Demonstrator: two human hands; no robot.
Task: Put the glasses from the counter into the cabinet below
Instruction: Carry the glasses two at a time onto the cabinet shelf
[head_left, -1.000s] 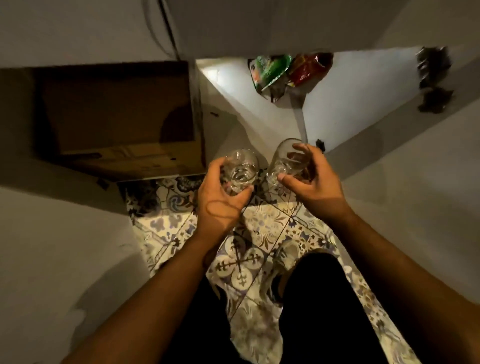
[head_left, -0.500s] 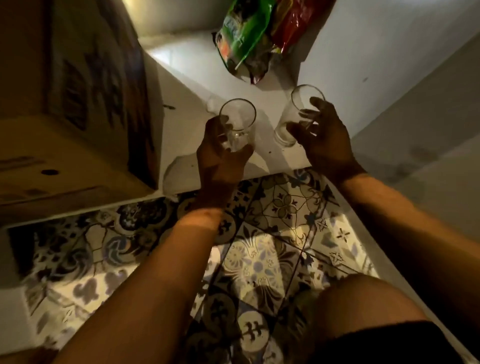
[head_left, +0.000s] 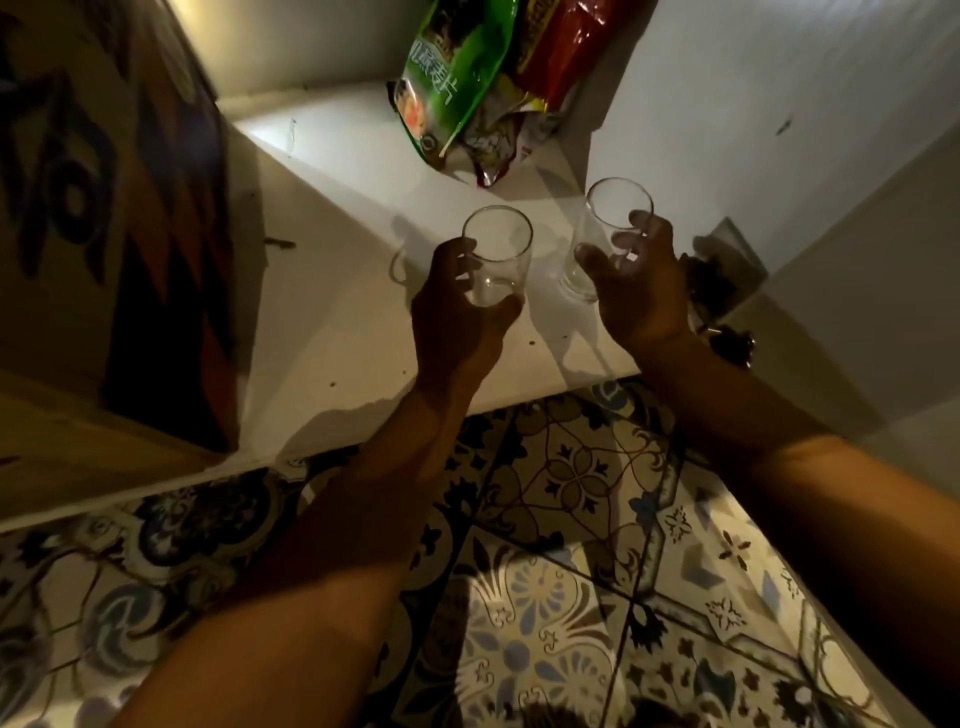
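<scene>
Now each hand's grip round a glass: left hand (head_left: 457, 317), left glass (head_left: 498, 254), right hand (head_left: 641, 291), right glass (head_left: 602, 228).

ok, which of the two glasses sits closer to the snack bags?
The right hand's glass; its rim nearly reaches the snack bags. The left hand's glass sits nearer the camera.

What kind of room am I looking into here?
Most likely a home kitchen, seen at a low white cabinet shelf. Green and red food packets lean at the back, a cardboard box sits alongside, the floor is patterned tile, and each hand holds a clear drinking glass.
</scene>
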